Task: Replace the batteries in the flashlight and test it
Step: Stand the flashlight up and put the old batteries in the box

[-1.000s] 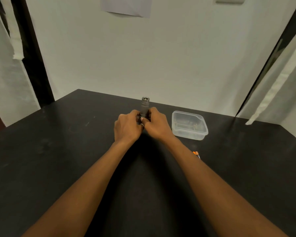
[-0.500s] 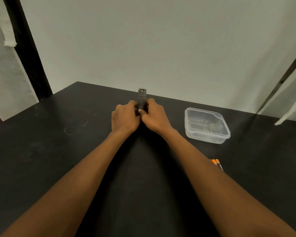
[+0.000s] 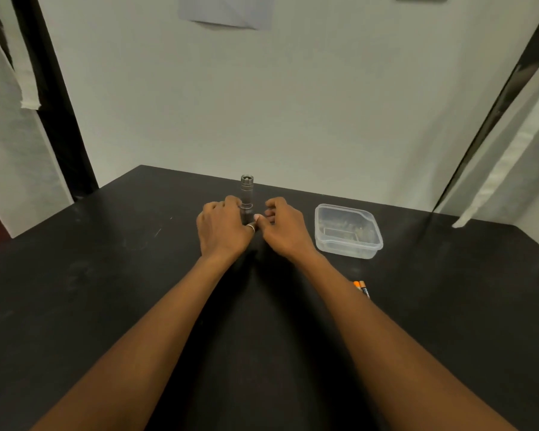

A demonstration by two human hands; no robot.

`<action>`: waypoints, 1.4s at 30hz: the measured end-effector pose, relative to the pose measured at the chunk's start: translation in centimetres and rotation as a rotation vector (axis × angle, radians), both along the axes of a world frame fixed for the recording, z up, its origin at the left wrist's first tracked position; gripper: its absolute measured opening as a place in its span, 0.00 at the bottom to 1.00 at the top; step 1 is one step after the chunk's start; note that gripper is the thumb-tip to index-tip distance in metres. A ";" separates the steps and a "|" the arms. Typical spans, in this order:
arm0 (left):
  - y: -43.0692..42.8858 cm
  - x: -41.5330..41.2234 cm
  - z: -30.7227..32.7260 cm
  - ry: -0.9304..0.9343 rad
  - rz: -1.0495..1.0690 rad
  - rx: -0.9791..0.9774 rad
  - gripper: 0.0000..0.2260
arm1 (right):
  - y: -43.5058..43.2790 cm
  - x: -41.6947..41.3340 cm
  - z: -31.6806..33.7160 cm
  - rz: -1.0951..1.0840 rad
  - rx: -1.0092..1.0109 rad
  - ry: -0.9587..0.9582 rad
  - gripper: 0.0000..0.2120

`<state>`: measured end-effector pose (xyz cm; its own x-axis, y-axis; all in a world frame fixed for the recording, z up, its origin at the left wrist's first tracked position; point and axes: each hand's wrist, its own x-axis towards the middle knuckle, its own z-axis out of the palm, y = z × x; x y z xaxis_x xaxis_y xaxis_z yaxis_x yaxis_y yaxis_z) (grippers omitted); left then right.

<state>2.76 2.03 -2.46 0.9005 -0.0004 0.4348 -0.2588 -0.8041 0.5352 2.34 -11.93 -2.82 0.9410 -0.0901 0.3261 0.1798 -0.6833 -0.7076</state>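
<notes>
A grey metal flashlight (image 3: 247,191) stands upright on the black table (image 3: 106,290), near its far edge. My left hand (image 3: 223,227) grips the flashlight's lower body, with a ring on the thumb, and hides its base. My right hand (image 3: 283,228) sits just right of the flashlight with a small gap between them. Its fingers are loosely curled and nothing shows in them. Its thumb tip lies close to my left thumb. Two orange-and-black batteries (image 3: 362,289) lie on the table beside my right forearm, which partly hides them.
A clear plastic container (image 3: 349,209) sits on the table to the right of my hands. A pale wall rises just behind the table's far edge. White cloth hangs at both sides, beside dark posts.
My right hand has let go of the flashlight and drawn a little to the right. My left hand keeps its grip. The camera view shifted up and back.
</notes>
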 end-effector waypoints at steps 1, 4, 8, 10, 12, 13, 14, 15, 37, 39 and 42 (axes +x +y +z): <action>-0.4 -1.1 0.1 0.000 -0.015 -0.012 0.19 | -0.2 -1.0 0.3 -0.005 -0.009 -0.006 0.19; -1.9 -4.2 0.3 0.020 -0.134 -0.051 0.18 | -1.2 -4.1 1.3 -0.030 -0.061 -0.056 0.10; -4.4 -8.0 1.0 0.067 -0.304 -0.065 0.17 | -3.8 -8.6 2.4 -0.067 -0.167 -0.086 0.05; -5.7 -9.6 1.1 0.104 -0.373 -0.070 0.18 | -5.7 -10.8 2.5 -0.081 -0.165 -0.035 0.06; -7.0 -11.1 1.1 0.154 -0.449 -0.048 0.20 | -7.8 -12.9 2.6 -0.096 -0.150 0.031 0.08; -7.6 -11.6 1.0 0.176 -0.492 -0.031 0.21 | -8.9 -13.9 2.6 -0.097 -0.145 0.066 0.09; -8.1 -12.0 0.9 0.195 -0.534 -0.021 0.22 | -9.8 -14.8 2.7 -0.089 -0.146 0.101 0.11; -8.6 -12.4 0.8 0.209 -0.567 -0.018 0.21 | -10.7 -15.5 2.7 -0.070 -0.154 0.139 0.14; -9.6 -12.0 -1.5 0.415 -0.658 -0.111 0.31 | -13.9 -16.0 1.0 0.111 -0.297 0.300 0.27; -9.6 -12.1 -1.5 0.414 -0.657 -0.123 0.28 | -13.8 -16.0 0.8 0.101 -0.293 0.275 0.25; -9.5 -12.2 -1.5 0.389 -0.663 -0.107 0.25 | -13.7 -16.0 0.6 0.075 -0.274 0.234 0.22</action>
<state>-9.43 -7.46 -3.97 0.8148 -0.5682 0.1155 -0.4453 -0.4856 0.7523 -13.69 -25.67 -2.23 0.9937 0.0432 0.1037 0.0918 -0.8441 -0.5283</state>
